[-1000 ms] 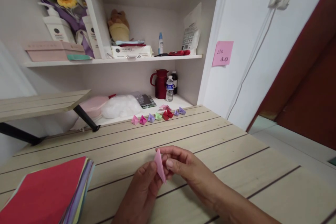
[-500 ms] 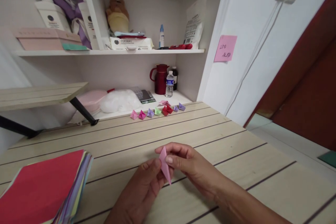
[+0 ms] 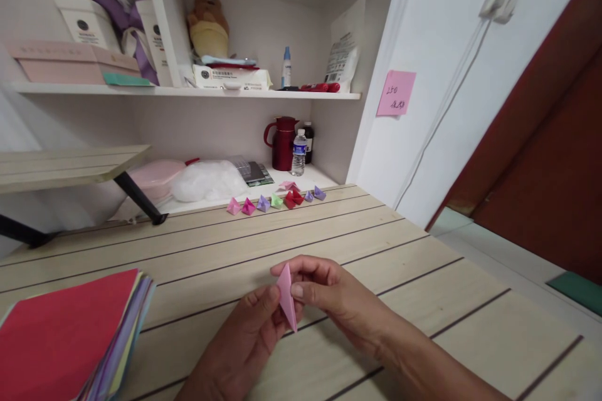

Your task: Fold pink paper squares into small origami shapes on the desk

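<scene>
A folded piece of pink paper (image 3: 286,301), narrow and pointed at both ends, is held on edge just above the wooden table (image 3: 197,301). My left hand (image 3: 249,332) pinches its left side between thumb and fingers. From the right, my right hand (image 3: 324,291) grips the same paper, thumb on the near face and forefinger curled behind its upper point. Some of the fingers behind the paper are hidden. Further back, a row of small folded paper pieces, among them a green one (image 3: 276,201) and a red one (image 3: 294,199), lies along the table's far edge.
At the left lies a stack of coloured paper (image 3: 70,332), red sheet on top. A small raised stand (image 3: 70,166) is behind it. White shelves (image 3: 211,95) at the back hold a dark red jug (image 3: 283,147), a water bottle (image 3: 299,153) and a plastic bag (image 3: 209,180).
The whole view has shifted slightly, with the scene now a little further left. Both hands keep the same hold on the pink paper, which looks almost unchanged.
</scene>
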Tool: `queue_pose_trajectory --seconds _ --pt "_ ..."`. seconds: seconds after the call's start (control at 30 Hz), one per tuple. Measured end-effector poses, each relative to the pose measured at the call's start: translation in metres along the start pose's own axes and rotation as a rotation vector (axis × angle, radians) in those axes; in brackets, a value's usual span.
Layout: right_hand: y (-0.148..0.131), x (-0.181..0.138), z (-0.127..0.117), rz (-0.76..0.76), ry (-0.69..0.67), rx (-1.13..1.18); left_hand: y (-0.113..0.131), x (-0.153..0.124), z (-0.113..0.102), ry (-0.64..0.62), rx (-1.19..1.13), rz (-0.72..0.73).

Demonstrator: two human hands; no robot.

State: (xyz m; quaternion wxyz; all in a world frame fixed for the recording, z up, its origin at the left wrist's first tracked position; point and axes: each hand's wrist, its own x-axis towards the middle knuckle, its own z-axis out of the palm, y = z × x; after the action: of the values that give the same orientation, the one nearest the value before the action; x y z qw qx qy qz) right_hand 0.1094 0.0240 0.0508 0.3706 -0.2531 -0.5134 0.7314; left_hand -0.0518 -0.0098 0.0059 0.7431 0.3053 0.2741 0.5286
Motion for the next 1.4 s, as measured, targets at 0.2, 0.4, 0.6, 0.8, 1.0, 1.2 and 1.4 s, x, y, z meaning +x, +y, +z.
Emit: queue_pose_trajectory --seconds 0.2,0.4,0.6,0.8,1.0,1.2,1.4 --pt "-0.001 0.0 0.001 -0.012 0.024 -0.031 0.001 0.001 0.004 -0.005 0.003 0.012" --pt "-0.002 -0.001 -0.001 -0.039 -0.015 -0.056 0.001 0.001 0.003 -0.017 -0.02 0.023" --pt "-0.002 0.0 -0.001 -0.027 0.019 -0.084 0.001 0.001 0.004 -0.007 0.017 0.006" --pt "-0.004 -0.001 -0.001 -0.028 0.025 -0.115 0.001 0.002 0.005 0.003 0.023 0.003" --pt "-0.003 -0.003 -0.003 -0.102 0.033 -0.314 0.001 0.003 0.008 0.019 0.056 0.01" --pt "-0.003 -0.003 -0.004 -0.116 0.043 -0.38 0.001 0.003 0.011 0.013 0.076 0.012" --pt "-0.004 -0.002 -0.002 -0.066 0.003 -0.26 0.001 0.003 0.007 -0.009 0.021 0.013"
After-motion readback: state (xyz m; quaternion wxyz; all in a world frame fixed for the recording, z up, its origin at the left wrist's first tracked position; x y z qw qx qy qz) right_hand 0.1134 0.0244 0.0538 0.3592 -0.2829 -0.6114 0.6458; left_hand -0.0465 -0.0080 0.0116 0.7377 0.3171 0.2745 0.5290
